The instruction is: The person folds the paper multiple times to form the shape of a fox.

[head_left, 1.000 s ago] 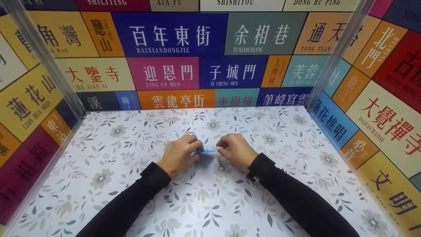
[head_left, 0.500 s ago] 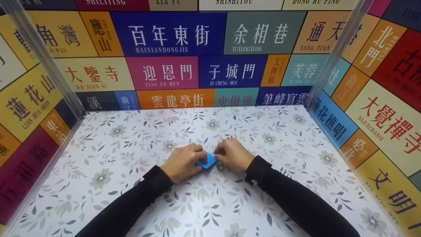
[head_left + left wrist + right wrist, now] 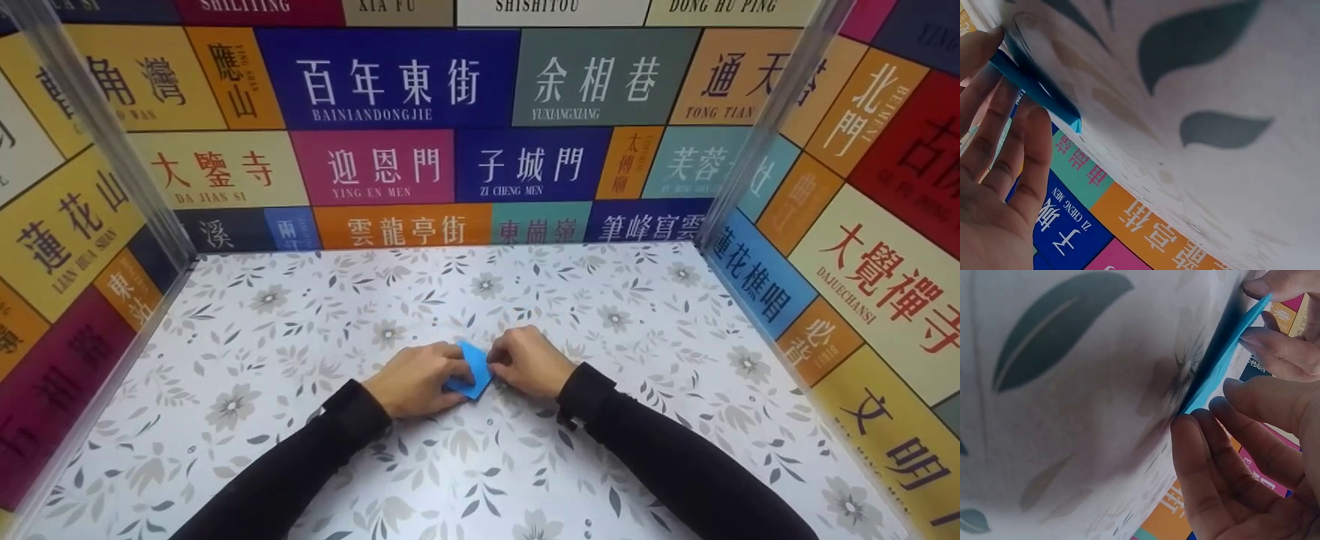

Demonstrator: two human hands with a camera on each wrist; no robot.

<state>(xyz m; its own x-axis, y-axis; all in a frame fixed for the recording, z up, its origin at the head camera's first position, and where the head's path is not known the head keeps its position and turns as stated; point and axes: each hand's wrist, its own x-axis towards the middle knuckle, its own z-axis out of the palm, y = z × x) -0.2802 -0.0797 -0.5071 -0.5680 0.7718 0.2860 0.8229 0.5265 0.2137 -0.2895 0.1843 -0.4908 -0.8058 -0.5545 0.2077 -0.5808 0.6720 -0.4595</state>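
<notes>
A small piece of blue folded paper [image 3: 475, 369] is between the two hands, close over the white table in the head view. My left hand [image 3: 426, 379] pinches its left side, fingers over the paper. In the left wrist view, the paper [image 3: 1036, 87] shows edge-on as a narrow folded strip beside the fingers. At the right edge of the paper, my right hand [image 3: 531, 361] has loosely bent fingers. The right wrist view shows one fingertip [image 3: 1185, 423] right at the corner of the paper [image 3: 1221, 360], with the thumb apart from it.
The table [image 3: 360, 465] has a white cover printed with grey leaves and flowers. Coloured panels with Chinese lettering line the back wall [image 3: 390, 79] and both sides. Clear upright corner strips [image 3: 772, 112] stand where the walls meet. Black sleeves cover both forearms.
The paper has turned from nearly edge-on to showing its flat blue face, and sits a little nearer the person. Both hands have shifted slightly nearer with it.
</notes>
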